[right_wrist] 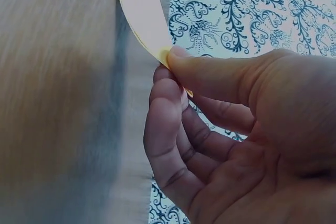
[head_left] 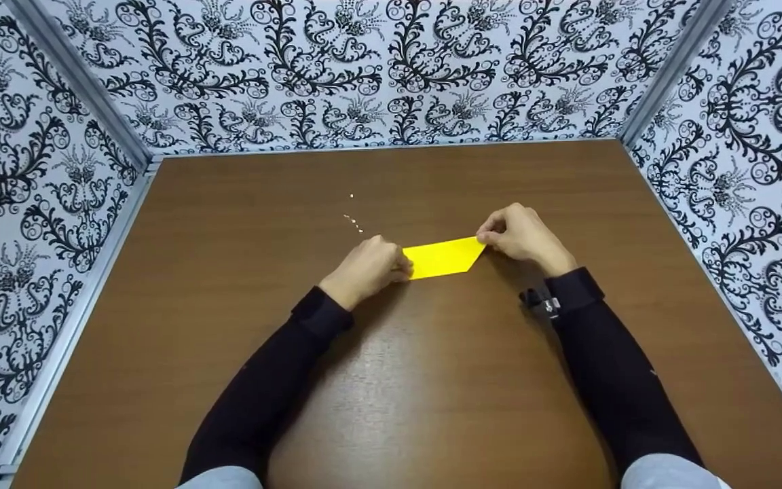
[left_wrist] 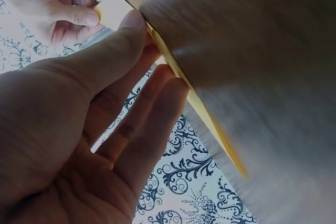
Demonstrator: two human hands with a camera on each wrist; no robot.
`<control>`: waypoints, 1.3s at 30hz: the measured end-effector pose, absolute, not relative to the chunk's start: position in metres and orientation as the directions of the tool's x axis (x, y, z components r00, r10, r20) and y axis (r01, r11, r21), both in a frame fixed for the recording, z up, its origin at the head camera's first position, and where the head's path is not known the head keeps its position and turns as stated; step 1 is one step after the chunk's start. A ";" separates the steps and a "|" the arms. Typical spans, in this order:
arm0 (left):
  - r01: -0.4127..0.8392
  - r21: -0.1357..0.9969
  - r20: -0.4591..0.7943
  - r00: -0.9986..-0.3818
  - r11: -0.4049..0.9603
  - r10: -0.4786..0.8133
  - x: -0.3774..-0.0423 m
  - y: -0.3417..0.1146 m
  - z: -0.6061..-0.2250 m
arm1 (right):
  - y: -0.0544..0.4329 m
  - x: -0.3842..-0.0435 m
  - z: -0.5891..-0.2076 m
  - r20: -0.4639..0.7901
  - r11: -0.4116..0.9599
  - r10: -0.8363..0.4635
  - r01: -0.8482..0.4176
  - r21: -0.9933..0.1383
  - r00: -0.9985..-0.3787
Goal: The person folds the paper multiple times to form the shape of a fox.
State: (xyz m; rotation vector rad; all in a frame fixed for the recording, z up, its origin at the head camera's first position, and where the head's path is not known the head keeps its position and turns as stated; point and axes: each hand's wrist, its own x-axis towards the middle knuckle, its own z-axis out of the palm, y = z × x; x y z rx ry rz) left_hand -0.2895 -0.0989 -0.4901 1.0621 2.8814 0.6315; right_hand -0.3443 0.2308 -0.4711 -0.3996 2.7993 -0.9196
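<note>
A folded strip of yellow paper (head_left: 440,259) stretches between my two hands over the brown table, its right end cut on a slant. My left hand (head_left: 372,266) pinches the left part, the thumb on one face and the fingers behind, as the left wrist view shows; some of the paper (left_wrist: 210,121) sticks out beyond those fingers. At the slanted end, the pointed upper corner is pinched between thumb and fingertips of my right hand (head_left: 518,234). In the right wrist view the paper (right_wrist: 144,11) bends in a gentle curve away from the thumb.
Tiny pale scraps (head_left: 354,221) lie on the wooden table (head_left: 282,197) beyond my left hand. Walls with a black-and-white scroll pattern (head_left: 377,75) stand at the back and both sides. A dark strap with a metal buckle (head_left: 550,307) hangs at my right cuff.
</note>
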 end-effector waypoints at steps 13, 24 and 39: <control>0.630 0.370 0.295 -0.777 0.683 0.557 -0.286 -0.102 -0.479 | 0.227 -0.338 -0.457 0.014 0.715 -0.323 -0.254 -0.651 -0.946; 0.617 0.296 0.456 -0.762 0.729 0.460 -0.286 -0.095 -0.455 | 0.218 -0.324 -0.437 0.149 0.653 -0.328 -0.338 -0.678 -0.933; 0.592 0.372 0.441 -0.790 0.715 0.426 -0.288 -0.093 -0.433 | 0.208 -0.307 -0.416 0.405 0.555 -0.352 -0.536 -0.636 -0.844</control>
